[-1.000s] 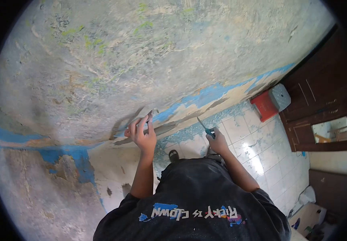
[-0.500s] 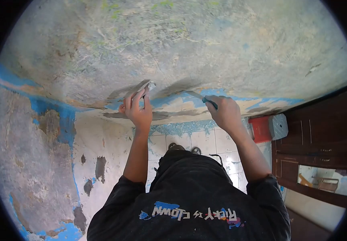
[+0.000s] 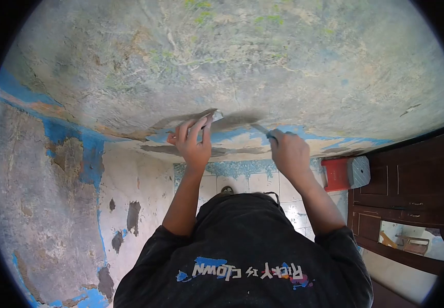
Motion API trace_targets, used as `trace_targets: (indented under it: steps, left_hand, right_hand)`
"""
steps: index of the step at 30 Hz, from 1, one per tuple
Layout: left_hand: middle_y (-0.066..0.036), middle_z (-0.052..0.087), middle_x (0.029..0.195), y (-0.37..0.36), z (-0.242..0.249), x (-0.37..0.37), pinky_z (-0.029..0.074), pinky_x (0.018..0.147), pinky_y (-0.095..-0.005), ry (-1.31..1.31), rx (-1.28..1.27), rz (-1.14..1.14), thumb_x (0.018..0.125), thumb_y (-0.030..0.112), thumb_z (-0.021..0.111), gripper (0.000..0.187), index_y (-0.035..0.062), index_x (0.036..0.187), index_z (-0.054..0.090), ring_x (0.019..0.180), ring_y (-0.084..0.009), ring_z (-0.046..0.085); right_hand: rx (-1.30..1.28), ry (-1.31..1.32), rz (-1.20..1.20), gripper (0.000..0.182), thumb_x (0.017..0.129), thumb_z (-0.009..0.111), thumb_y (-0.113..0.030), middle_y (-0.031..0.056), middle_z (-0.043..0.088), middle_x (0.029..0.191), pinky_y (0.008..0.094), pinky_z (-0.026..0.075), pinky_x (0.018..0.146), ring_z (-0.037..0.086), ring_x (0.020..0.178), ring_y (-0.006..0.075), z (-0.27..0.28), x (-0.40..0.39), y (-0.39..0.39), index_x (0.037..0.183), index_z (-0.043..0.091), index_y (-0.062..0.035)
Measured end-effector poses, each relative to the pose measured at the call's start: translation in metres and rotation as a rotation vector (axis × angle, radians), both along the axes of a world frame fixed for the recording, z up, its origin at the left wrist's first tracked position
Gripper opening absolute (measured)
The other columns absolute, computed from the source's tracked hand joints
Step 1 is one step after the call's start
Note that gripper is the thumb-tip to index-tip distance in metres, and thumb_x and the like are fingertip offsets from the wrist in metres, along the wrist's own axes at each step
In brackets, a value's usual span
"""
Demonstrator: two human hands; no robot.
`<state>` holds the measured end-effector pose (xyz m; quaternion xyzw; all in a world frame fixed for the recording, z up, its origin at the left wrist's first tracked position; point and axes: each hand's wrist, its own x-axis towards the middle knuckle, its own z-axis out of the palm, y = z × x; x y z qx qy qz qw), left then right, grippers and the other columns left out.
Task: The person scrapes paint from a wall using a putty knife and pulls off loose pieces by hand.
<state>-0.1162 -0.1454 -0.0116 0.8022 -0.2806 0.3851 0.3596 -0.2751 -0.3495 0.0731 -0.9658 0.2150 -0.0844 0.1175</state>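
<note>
The wall [image 3: 294, 77] in front of me is grey and patchy, with strips of blue paint along its lower part. My left hand [image 3: 195, 141] is closed on a flat scraper [image 3: 213, 116] with pale material on its edge, held close to the wall. To the right, my right hand [image 3: 289, 151] grips the handle of a putty knife [image 3: 261, 128]. Its thin blade points up and left and reaches the wall surface above the blue strip. The two tools are apart.
A red and grey stool or box [image 3: 337, 173] stands on the tiled floor [image 3: 263, 184] at the right, beside a dark wooden cabinet [image 3: 420, 179]. Blue flakes lie along the wall's foot. A side wall [image 3: 145, 190] with peeled patches stands at the left.
My left hand has moved right with its scraper, nearer to my right hand. The putty knife in my right hand sits slightly lower and further right. The view has shifted a little.
</note>
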Motion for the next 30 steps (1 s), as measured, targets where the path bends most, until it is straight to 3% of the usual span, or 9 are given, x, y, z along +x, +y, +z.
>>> trace_targets:
  steps: [6,11,14,21,23,30]
  left_hand:
    - [0.0,0.067,0.102,0.007,-0.012,0.005,0.03,0.092,-0.0406,0.01,0.027,-0.089,0.08,0.012,0.083,0.025,0.0174,0.104,0.077,0.096,-0.0202,0.062]
    - [0.001,0.067,0.103,0.011,-0.007,0.011,0.03,0.092,-0.0396,0.039,0.037,-0.095,0.08,0.013,0.083,0.026,0.017,0.104,0.076,0.096,-0.0196,0.062]
    - [0.001,0.068,0.102,0.008,-0.01,0.014,0.029,0.091,-0.0391,0.033,0.021,-0.099,0.081,0.013,0.083,0.026,0.0169,0.105,0.076,0.096,-0.0191,0.062]
    - [0.002,0.067,0.1,0.012,-0.018,0.016,0.029,0.092,-0.0415,0.063,0.009,-0.091,0.08,0.014,0.083,0.025,0.0201,0.104,0.076,0.094,-0.0196,0.062]
    - [0.001,0.068,0.102,0.01,-0.017,0.015,0.03,0.093,-0.04,0.064,0.026,-0.102,0.082,0.012,0.081,0.026,0.0168,0.107,0.075,0.097,-0.0193,0.062]
    - [0.001,0.067,0.101,0.018,-0.016,0.014,0.028,0.092,-0.0431,0.085,0.006,-0.118,0.079,0.013,0.082,0.03,0.0201,0.107,0.077,0.094,-0.0192,0.061]
  right_hand:
    - [-0.007,0.033,-0.04,0.016,0.093,0.066,-0.023,0.0179,0.071,0.081,0.0482,0.057,0.065,0.071,0.074,0.0384,-0.022,-0.001,0.008,0.101,0.072,-0.0099]
    - [-0.03,-0.038,-0.108,0.015,0.093,0.067,-0.022,0.0155,0.072,0.082,0.0462,0.057,0.064,0.072,0.073,0.0359,0.01,-0.011,0.006,0.098,0.073,-0.0101]
    - [-0.07,0.053,-0.083,0.014,0.093,0.067,-0.022,0.0151,0.072,0.082,0.0455,0.057,0.064,0.073,0.073,0.0347,-0.006,-0.005,-0.001,0.096,0.073,-0.0107]
    - [-0.048,0.039,-0.127,0.017,0.093,0.067,-0.024,0.0165,0.072,0.087,0.0452,0.058,0.065,0.073,0.076,0.0345,-0.001,-0.011,0.006,0.104,0.071,-0.0117]
    - [-0.031,0.112,-0.115,0.015,0.093,0.067,-0.023,0.017,0.072,0.087,0.0458,0.058,0.065,0.073,0.077,0.0352,-0.015,-0.004,0.005,0.102,0.07,-0.0112]
    - [0.006,0.208,-0.141,0.016,0.091,0.064,-0.014,0.0182,0.072,0.09,0.0466,0.059,0.068,0.074,0.081,0.0376,-0.092,0.002,0.003,0.106,0.066,-0.0081]
